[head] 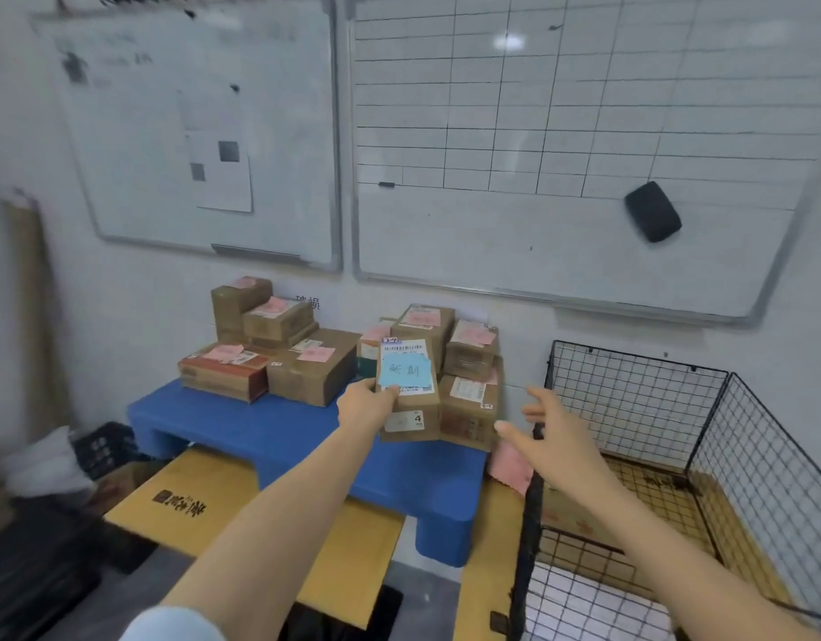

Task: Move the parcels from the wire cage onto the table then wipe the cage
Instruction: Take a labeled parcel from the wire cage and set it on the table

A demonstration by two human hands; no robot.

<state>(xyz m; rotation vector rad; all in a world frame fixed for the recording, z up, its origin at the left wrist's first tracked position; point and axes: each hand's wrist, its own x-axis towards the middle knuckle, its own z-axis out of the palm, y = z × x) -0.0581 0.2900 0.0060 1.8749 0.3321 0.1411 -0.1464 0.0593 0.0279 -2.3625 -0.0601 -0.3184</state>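
While the left grip clasps the blue-noted parcel over the blue desk at 12 o'clock, it should seat flat beside the stack; the right grip hangs wide near the wire cage at 3 o'clock.

left hand gripping, right hand spread — empty

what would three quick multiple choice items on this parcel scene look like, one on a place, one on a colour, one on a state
1. The wire cage stands where, relative to the table?
A on top of it
B right of it
C left of it
2. The table is:
A blue
B green
C white
3. The left hand is:
A empty
B wiping
C holding a parcel

Answers: B, the cage stands right of the table; A, its top and legs are blue; C, the fingers grip the parcel's left edge, while the right hand is open.
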